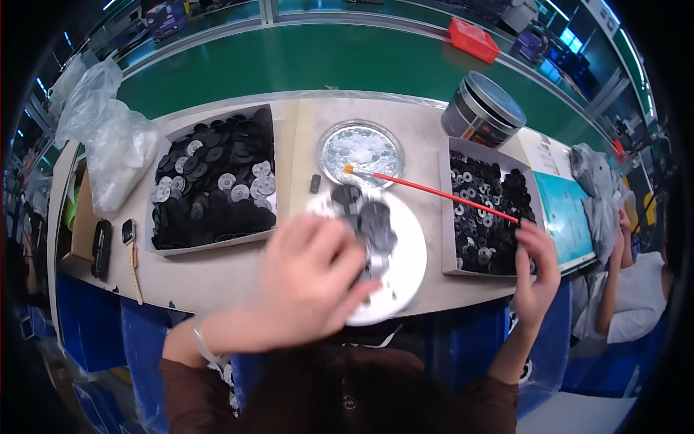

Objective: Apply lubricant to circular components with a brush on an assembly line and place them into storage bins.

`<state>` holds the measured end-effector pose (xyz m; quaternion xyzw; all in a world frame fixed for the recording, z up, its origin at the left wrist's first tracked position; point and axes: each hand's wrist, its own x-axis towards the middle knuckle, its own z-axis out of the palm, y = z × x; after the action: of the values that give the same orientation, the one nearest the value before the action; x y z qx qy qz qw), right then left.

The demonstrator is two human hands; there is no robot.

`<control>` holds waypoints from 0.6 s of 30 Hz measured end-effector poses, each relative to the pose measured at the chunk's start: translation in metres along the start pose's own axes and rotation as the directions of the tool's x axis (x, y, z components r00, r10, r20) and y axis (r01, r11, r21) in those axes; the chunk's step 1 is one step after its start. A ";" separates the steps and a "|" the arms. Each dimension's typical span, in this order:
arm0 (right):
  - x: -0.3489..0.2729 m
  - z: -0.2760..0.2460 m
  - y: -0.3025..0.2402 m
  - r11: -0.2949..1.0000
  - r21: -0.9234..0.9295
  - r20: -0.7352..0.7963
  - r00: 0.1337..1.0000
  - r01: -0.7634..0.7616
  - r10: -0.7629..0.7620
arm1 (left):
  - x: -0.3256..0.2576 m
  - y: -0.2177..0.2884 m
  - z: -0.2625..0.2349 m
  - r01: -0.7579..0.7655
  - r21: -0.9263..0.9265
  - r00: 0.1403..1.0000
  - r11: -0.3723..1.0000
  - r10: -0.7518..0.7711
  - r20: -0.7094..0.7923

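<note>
My left hand (311,278) is smeared by motion above the near left part of a round white disc (408,267). Its fingers look bent, but whether anything is between them cannot be made out. Several dark grey and black round parts (376,220) sit on the disc beside its fingertips. My right hand (536,271) is open at the right edge of a box (450,266) of small black and grey rings (481,210), thumb and fingers apart. A thin red-handled brush (441,194) reaches from a silvery dish (327,170) to near its fingertips.
A box (206,246) of black and grey discs (210,170) stands left. Beyond it are plastic bags (108,137), a watch (130,239) and a black case (101,249). A dark tub (481,112) stands far right. A small dark cylinder (315,183) lies mid-table. Another person (629,289) sits right.
</note>
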<state>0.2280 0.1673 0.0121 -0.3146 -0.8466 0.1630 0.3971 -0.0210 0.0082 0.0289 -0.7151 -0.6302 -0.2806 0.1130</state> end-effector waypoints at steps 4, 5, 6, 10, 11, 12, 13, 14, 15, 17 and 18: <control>-0.029 0.017 -0.019 0.942 0.312 0.201 0.960 0.124 -0.193 | 0.063 -0.065 0.021 0.017 0.083 0.994 0.996 -0.008 -0.107; -0.035 0.024 -0.019 0.923 0.372 0.323 0.919 0.098 -0.228 | 0.079 -0.082 0.027 0.062 0.136 0.995 0.989 -0.050 -0.086; -0.039 0.032 -0.017 0.904 0.406 0.351 0.890 0.135 -0.291 | 0.093 -0.106 0.041 0.064 0.166 0.992 0.984 -0.045 -0.118; -0.054 0.045 -0.020 0.874 0.483 0.422 0.863 0.043 -0.276 | 0.130 -0.188 0.085 0.217 0.287 0.975 0.933 -0.193 -0.110; -0.058 0.043 -0.016 0.860 0.510 0.454 0.853 -0.011 -0.258 | 0.135 -0.198 0.089 0.232 0.422 0.972 0.876 -0.224 -0.070; -0.062 0.036 -0.011 0.865 0.499 0.498 0.836 -0.060 -0.229 | 0.144 -0.206 0.099 0.229 0.539 0.967 0.810 -0.252 -0.032; -0.068 0.031 -0.005 0.859 0.495 0.545 0.818 -0.134 -0.186 | 0.150 -0.215 0.107 0.213 0.584 0.976 0.783 -0.199 -0.088; -0.076 0.028 0.001 0.846 0.492 0.590 0.794 -0.206 -0.150 | 0.155 -0.225 0.113 0.211 0.590 0.977 0.780 -0.194 -0.093; -0.084 0.026 0.005 0.832 0.449 0.666 0.743 -0.326 -0.068 | 0.162 -0.233 0.118 0.248 0.601 0.960 0.760 -0.274 -0.051; -0.100 0.026 0.013 0.773 0.310 0.799 0.593 -0.553 0.103 | 0.176 -0.246 0.123 0.283 0.623 0.936 0.729 -0.351 -0.015; -0.107 0.029 0.019 0.809 0.258 0.832 0.547 -0.528 0.091 | 0.186 -0.249 0.125 0.389 0.589 0.865 0.709 -0.501 0.032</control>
<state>0.2653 0.1099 -0.0776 -0.2505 -0.7905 0.5587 0.0116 -0.2202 0.2731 -0.0204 -0.4984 -0.8459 -0.0311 0.1872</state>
